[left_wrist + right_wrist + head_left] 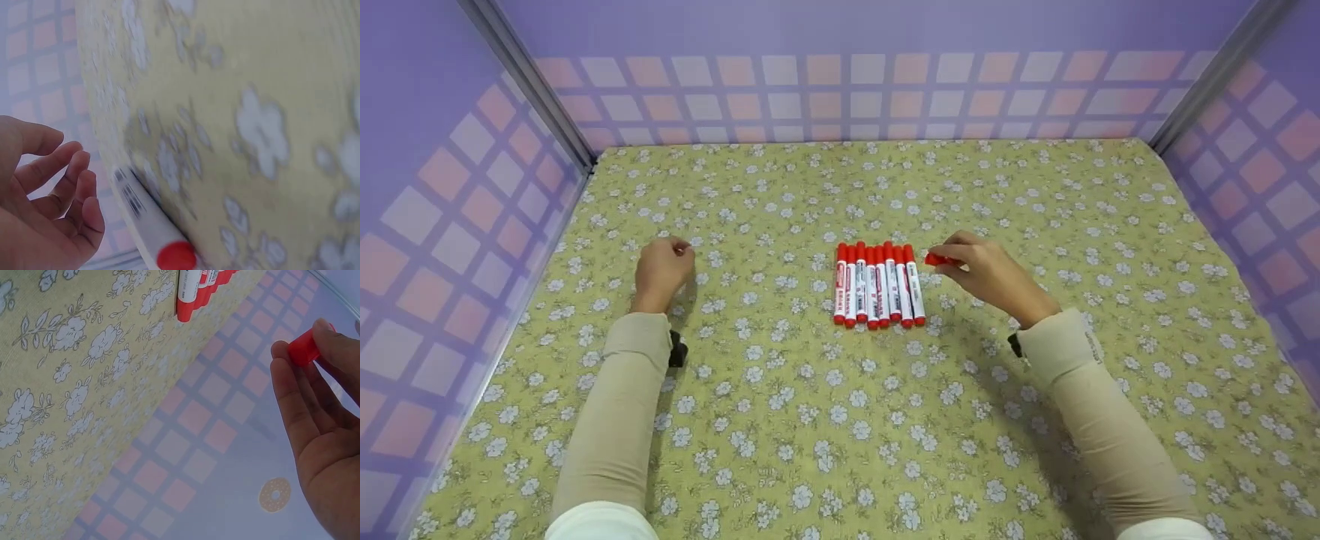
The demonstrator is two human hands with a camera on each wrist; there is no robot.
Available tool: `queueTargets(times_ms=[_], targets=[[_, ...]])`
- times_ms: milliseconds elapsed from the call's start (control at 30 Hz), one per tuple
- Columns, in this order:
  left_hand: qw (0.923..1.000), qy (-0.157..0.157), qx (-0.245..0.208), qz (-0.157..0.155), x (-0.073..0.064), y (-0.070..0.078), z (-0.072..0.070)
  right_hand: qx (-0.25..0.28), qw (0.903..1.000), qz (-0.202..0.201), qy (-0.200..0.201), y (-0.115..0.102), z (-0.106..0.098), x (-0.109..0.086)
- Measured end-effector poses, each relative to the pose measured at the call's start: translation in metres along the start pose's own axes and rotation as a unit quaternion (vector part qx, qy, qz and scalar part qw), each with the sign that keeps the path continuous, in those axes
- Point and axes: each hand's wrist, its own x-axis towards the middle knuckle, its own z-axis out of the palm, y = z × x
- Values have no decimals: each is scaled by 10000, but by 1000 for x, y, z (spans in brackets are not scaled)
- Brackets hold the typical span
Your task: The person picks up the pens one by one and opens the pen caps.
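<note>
Several white markers (pixel 883 289) with red ends lie side by side in a row on the table, slightly uneven. To the right of the row, my right hand (pixel 990 274) pinches a small red cap (pixel 304 348) between thumb and fingers, above the cloth. In the right wrist view the ends of the markers (pixel 192 295) show at the top, apart from the hand. My left hand (pixel 660 271) is off to the left, its fingers loosely bent with nothing in them. A marker (pixel 149 216) shows beside that hand in the left wrist view, not touching it.
A yellow-green flowered cloth (pixel 810 420) covers the table. Purple panels with pink and white squares (pixel 825 82) stand along the back and both sides, joined by grey metal posts (pixel 536 82) at the corners.
</note>
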Motion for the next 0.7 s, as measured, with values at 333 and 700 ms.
queueTargets(times_ms=[333, 700], targets=[[9968, -202, -197, 743, -4, 26, 24, 62, 9993, 314, 214, 18, -10, -5], [9882, -985, -514, 1059, -22, 65, 60, 192, 9898, 1355, 384, 45, -21, -13]])
